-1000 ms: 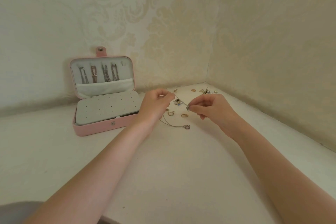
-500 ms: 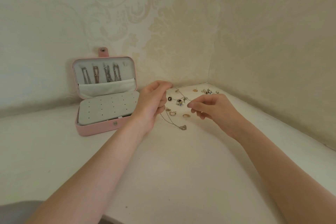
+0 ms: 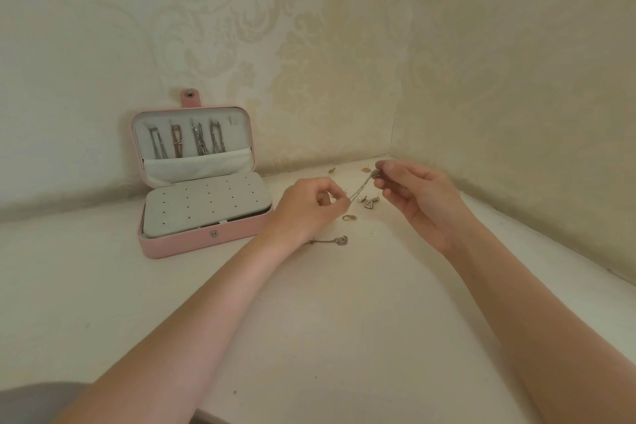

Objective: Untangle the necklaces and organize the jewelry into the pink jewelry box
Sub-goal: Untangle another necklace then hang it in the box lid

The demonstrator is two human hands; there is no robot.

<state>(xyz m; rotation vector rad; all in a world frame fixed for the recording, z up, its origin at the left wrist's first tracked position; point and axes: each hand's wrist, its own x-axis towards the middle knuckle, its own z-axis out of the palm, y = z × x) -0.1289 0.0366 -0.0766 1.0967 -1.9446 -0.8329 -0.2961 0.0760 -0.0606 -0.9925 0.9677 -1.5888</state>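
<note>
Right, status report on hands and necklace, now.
Left hand and right hand pinch one necklace chain, stretched between them. Pink jewelry box open. Loose earrings beneath chain.

A single wide-angle head-worn camera looks forward and down from close above the desk toward the wall corner, both forearms reaching in from below.

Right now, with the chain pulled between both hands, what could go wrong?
1. The thin chain is stretched between the left hand and right hand; pulling harder could tighten a knot or snap it.
2. It hangs just over loose earrings on the table; a swing could snag or scatter them.
3. A pendant lies by the left wrist and could get swept aside.
</note>
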